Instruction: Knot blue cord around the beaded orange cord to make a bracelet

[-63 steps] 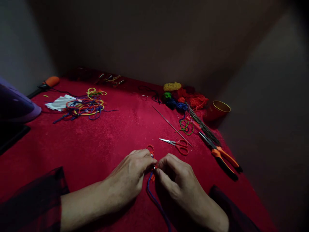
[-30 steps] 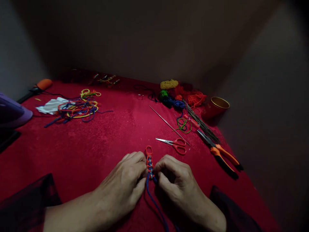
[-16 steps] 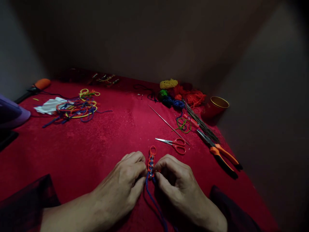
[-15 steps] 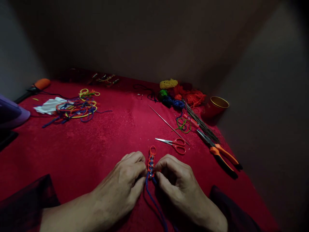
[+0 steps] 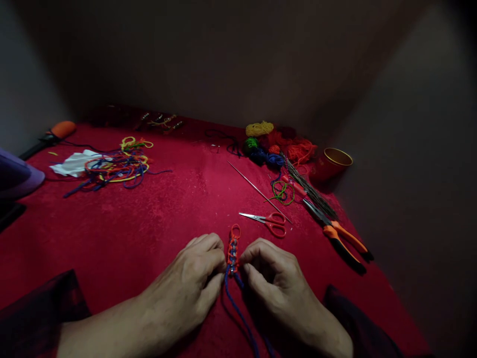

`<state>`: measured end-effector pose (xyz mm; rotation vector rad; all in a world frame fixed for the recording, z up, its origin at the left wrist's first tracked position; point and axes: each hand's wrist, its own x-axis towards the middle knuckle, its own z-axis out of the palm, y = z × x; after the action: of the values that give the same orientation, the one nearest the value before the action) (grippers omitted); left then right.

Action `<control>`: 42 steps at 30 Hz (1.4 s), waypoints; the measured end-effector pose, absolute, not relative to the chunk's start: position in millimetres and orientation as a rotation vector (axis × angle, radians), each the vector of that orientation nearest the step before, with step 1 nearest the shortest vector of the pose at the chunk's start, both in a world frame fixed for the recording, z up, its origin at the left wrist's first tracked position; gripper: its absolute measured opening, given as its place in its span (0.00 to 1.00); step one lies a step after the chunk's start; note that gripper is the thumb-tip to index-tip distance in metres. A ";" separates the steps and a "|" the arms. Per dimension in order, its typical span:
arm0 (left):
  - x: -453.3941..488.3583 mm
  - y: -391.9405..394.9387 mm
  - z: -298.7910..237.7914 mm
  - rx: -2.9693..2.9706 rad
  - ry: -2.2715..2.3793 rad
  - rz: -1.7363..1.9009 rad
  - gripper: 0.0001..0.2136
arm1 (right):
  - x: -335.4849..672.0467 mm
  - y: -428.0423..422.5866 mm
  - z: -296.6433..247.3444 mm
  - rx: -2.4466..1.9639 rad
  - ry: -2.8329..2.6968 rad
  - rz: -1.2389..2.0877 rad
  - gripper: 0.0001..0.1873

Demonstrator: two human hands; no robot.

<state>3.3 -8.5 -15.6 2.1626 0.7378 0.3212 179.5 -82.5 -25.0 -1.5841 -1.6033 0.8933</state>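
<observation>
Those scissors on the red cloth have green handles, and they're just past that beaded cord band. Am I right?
Not quite: the head view shows red handles on the scissors, not green. They do lie on the red cloth, just past the beaded cord band.

Our cloth (image 5: 167,219) looks matt and a bit rough, and our band (image 5: 233,251) is knotted cord with shiny beads (image 5: 232,271). We're seeing bright metal blades (image 5: 252,217) and smooth, plasticky handles (image 5: 270,220) on the scissors (image 5: 264,219), polished metal on the rod (image 5: 254,187), a glossy metallic rim (image 5: 340,165) on the cup (image 5: 326,172).
</observation>
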 end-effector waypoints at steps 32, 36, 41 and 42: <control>2.8 -6.8 -17.7 2.165 0.715 0.324 0.09 | 174.1 -90.5 -23.2 -1.263 -2.153 0.462 0.06; 3.1 -6.7 -17.0 2.162 0.726 0.317 0.09 | 175.6 -90.2 -24.9 -1.240 -2.192 0.460 0.06; 3.1 -6.3 -16.2 2.171 0.711 0.341 0.09 | 176.7 -90.4 -24.8 -1.248 -2.246 0.458 0.05; 3.1 -6.4 -16.3 2.168 0.713 0.348 0.09 | 176.7 -90.5 -24.7 -1.253 -2.263 0.447 0.05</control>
<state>3.1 -6.4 -16.3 2.1679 0.7129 0.3484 176.7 -90.5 -24.7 -1.2527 -2.2631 0.4469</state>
